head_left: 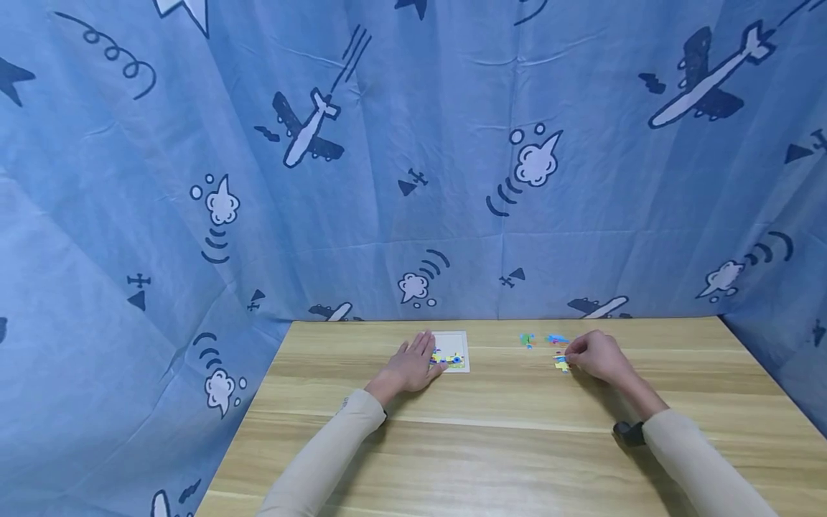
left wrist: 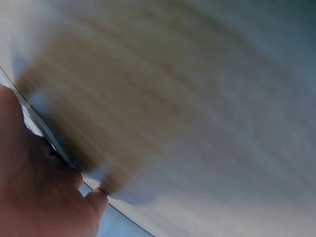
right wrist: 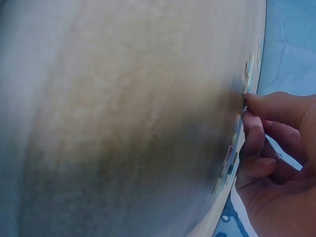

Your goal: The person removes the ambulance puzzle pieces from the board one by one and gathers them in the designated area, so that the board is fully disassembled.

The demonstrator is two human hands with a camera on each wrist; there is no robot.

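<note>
A white puzzle board (head_left: 450, 343) lies on the table, with colourful pieces (head_left: 456, 360) fitted along its lower part. My left hand (head_left: 412, 366) rests on the board's left side, fingers extended and thumb at the lower edge; it covers part of the board. To the right, my right hand (head_left: 601, 355) pinches a small puzzle piece (head_left: 561, 357) between thumb and forefinger, just above a yellow piece (head_left: 562, 367). In the right wrist view the fingertips (right wrist: 251, 101) meet close to the tabletop, and the held piece is mostly hidden.
Loose puzzle pieces lie between the board and my right hand: a green one (head_left: 527, 339) and a blue one (head_left: 557, 339). The wooden table (head_left: 465, 459) ends at a blue curtain (head_left: 452, 179) printed with airplanes, which also hangs along both sides.
</note>
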